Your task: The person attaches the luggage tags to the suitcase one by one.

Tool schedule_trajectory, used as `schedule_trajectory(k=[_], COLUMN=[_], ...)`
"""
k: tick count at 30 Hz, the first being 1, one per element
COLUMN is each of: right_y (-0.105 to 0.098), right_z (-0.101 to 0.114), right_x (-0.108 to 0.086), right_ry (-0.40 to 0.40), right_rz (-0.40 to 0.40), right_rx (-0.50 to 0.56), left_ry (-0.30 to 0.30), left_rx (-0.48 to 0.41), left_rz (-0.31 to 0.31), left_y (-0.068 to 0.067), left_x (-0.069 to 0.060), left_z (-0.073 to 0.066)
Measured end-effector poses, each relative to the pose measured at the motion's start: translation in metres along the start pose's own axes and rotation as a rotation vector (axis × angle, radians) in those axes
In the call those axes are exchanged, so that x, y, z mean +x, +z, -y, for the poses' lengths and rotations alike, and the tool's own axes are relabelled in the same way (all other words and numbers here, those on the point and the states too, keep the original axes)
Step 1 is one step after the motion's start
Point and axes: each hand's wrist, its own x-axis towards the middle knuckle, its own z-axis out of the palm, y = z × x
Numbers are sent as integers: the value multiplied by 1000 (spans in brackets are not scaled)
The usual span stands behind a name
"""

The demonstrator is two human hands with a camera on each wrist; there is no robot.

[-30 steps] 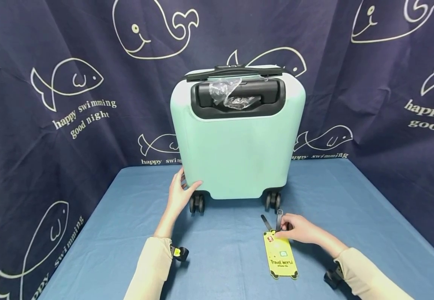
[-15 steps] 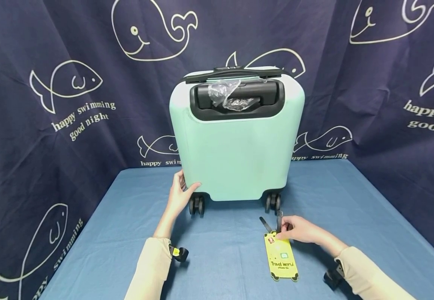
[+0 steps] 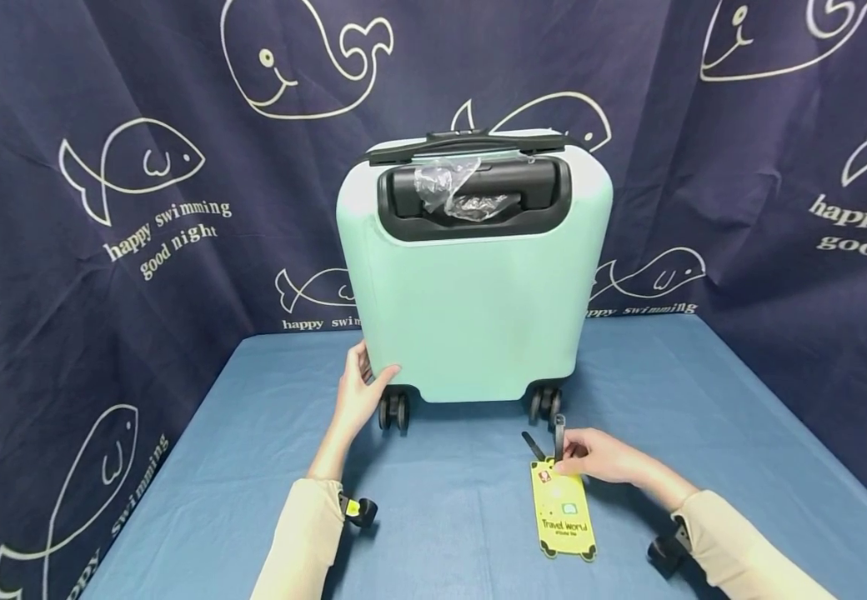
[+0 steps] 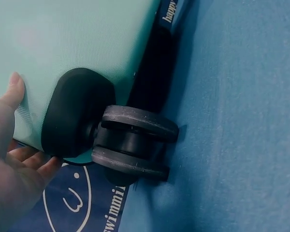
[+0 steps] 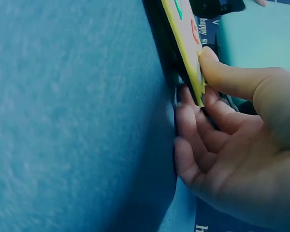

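The right hand (image 3: 597,455) pinches the top end of a flat, yellow rectangular luggage tag (image 3: 564,510) printed "Travel World", thumb over its face and fingers beneath. The tag lies to the left of that hand, its lower end pointing toward the person; whether that end touches the blue cloth-covered table (image 3: 441,517) I cannot tell. From its top, the 2 ends of a black strap (image 3: 559,437) spread apart in a V.

The left hand (image 3: 356,396), well apart from the tag, grips the lower left corner of an upright, mint-green hard-shell suitcase (image 3: 474,317), thumb on the front, just above a black twin-wheel caster (image 3: 393,410). The tag lies in front of the suitcase's right caster.
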Motion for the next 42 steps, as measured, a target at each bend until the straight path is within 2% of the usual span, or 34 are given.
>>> schedule_trajectory(k=[6, 10, 18, 29, 37, 42], right_y=[-3, -4, -8, -22, -35, -46], right_z=[3, 4, 14, 33, 60, 80], right_x=[-3, -4, -10, -21, -33, -40], right_ry=[-6, -23, -48, -75, -111, -158], right_rz=[21, 35, -7, -62, -161, -194], right_rx=[117, 158, 152, 122, 98, 96], left_ry=[-22, -30, -16, -2, 12, 11], left_rx=[-15, -27, -25, -17, -20, -26], left_rz=[2, 0, -31, -43, -46, -45], left_y=[1, 4, 7, 9, 9, 9], left_x=[-3, -6, -8, -16, -16, -16], left_z=[-3, -3, -5, -7, -4, -3])
